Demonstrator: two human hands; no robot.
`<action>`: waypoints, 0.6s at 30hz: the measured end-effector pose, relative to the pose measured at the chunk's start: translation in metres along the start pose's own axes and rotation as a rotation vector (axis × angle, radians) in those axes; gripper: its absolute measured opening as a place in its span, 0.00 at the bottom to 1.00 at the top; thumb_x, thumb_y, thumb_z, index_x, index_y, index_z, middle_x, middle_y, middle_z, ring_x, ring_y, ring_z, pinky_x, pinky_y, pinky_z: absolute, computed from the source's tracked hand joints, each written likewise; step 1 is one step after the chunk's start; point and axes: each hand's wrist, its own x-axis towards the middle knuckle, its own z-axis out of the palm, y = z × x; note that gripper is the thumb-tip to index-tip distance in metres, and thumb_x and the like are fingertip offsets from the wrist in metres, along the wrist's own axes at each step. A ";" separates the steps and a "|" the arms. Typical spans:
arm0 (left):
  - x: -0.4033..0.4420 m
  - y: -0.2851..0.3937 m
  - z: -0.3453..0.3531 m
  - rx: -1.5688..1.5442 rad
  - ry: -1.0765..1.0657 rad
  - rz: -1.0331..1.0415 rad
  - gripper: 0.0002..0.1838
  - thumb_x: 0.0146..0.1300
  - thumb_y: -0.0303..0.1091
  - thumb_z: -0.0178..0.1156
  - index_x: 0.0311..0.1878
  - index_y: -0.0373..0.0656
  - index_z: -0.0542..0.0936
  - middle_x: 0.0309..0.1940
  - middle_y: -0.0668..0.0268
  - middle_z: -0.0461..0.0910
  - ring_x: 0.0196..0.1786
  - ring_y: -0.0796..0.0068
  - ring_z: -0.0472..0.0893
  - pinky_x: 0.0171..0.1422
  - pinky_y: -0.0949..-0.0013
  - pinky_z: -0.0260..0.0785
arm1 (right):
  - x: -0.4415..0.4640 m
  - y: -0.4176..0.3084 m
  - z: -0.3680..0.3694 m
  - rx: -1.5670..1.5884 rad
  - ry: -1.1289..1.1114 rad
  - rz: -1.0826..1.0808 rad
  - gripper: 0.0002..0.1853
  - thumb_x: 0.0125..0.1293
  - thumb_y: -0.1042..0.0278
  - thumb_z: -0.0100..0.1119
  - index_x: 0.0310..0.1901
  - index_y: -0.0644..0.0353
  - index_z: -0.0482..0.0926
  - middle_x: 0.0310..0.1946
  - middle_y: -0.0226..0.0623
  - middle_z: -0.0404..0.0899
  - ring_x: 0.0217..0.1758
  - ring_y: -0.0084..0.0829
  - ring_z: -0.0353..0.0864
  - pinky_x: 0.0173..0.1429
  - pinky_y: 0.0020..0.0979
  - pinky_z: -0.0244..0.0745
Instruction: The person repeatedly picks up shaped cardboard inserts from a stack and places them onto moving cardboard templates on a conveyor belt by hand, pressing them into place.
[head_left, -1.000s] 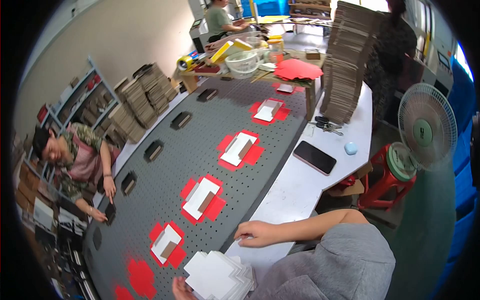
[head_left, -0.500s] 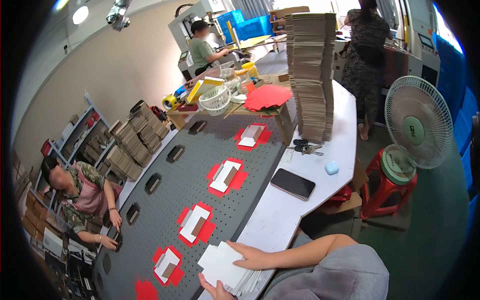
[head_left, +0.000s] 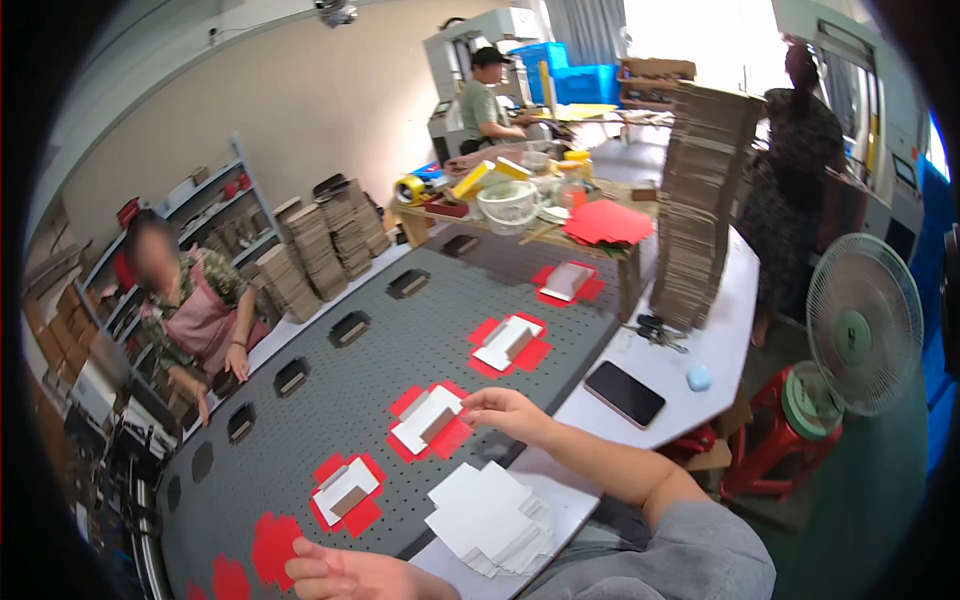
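A stack of white die-cut card blanks [head_left: 490,515] lies at the table's near edge, between my two hands. My right hand [head_left: 508,415] is over the dark belt, fingers bent and slightly apart, beside a red cut sheet [head_left: 455,440] that carries a white card and a brown upright strip. Whether the fingertips touch it I cannot tell. At lower left my left hand [head_left: 335,572] hovers palm inward with loosely curled, parted fingers, holding nothing visible, beside a plain red sheet [head_left: 272,550]. Another red sheet with a white card [head_left: 345,490] lies between them.
Dark trays [head_left: 350,328] line the belt's far side [head_left: 300,425], where a co-worker in a pink apron [head_left: 215,315] has both hands at the edge. A tall cardboard stack [head_left: 700,205], keys [head_left: 660,335], a phone [head_left: 625,393] and a fan [head_left: 862,325] stand or lie to the right.
Both hands have left the white stack: the right moved up and forward over the belt, the left out to the left. The red sheets sit differently in view as the head turned left.
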 end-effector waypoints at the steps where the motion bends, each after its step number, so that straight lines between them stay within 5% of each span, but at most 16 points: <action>1: 0.000 -0.001 -0.006 0.017 0.013 0.021 0.14 0.66 0.48 0.46 0.34 0.47 0.67 0.30 0.68 0.64 0.38 0.67 0.67 0.54 0.56 0.64 | 0.003 0.016 0.008 0.156 0.036 -0.004 0.19 0.67 0.63 0.59 0.54 0.65 0.75 0.43 0.33 0.80 0.47 0.22 0.77 0.54 0.26 0.72; 3: 0.000 0.001 -0.018 0.156 -0.346 0.077 0.13 0.62 0.46 0.51 0.32 0.46 0.69 0.28 0.68 0.66 0.38 0.65 0.69 0.55 0.55 0.64 | -0.002 0.029 0.022 0.229 0.104 0.115 0.13 0.67 0.66 0.58 0.49 0.63 0.77 0.39 0.29 0.80 0.43 0.19 0.77 0.48 0.23 0.72; 4: 0.014 0.012 -0.030 0.235 -0.618 -0.062 0.13 0.59 0.44 0.55 0.31 0.44 0.74 0.29 0.65 0.72 0.39 0.62 0.73 0.54 0.54 0.65 | -0.004 0.041 0.025 0.179 0.022 0.076 0.12 0.67 0.68 0.58 0.48 0.63 0.77 0.38 0.29 0.79 0.41 0.19 0.77 0.47 0.23 0.72; 5: 0.021 0.012 -0.029 0.252 -0.625 -0.056 0.13 0.59 0.44 0.55 0.31 0.44 0.74 0.29 0.65 0.72 0.39 0.62 0.73 0.54 0.54 0.65 | -0.006 0.049 0.029 0.143 -0.051 0.040 0.11 0.66 0.69 0.58 0.47 0.63 0.77 0.37 0.29 0.79 0.40 0.19 0.77 0.46 0.22 0.72; 7: 0.029 0.012 -0.020 0.074 -0.767 -0.464 0.12 0.56 0.42 0.59 0.31 0.42 0.79 0.32 0.62 0.78 0.40 0.59 0.76 0.53 0.52 0.66 | -0.008 0.059 0.038 0.208 -0.073 0.136 0.10 0.66 0.70 0.59 0.46 0.63 0.78 0.36 0.29 0.79 0.39 0.18 0.76 0.45 0.22 0.71; 14: 0.035 0.007 -0.021 -0.102 -1.129 -0.529 0.14 0.42 0.31 0.65 0.37 0.44 0.82 0.35 0.65 0.78 0.45 0.59 0.78 0.53 0.53 0.67 | -0.016 0.056 0.058 0.122 -0.126 0.095 0.09 0.65 0.72 0.60 0.44 0.66 0.77 0.31 0.28 0.76 0.35 0.17 0.74 0.40 0.22 0.70; 18: 0.030 0.003 -0.024 -0.237 -1.243 -0.495 0.15 0.47 0.32 0.65 0.42 0.46 0.82 0.40 0.67 0.77 0.47 0.65 0.77 0.57 0.54 0.66 | -0.021 0.047 0.065 0.074 -0.072 0.104 0.11 0.63 0.72 0.61 0.45 0.66 0.78 0.31 0.27 0.76 0.35 0.17 0.73 0.40 0.22 0.70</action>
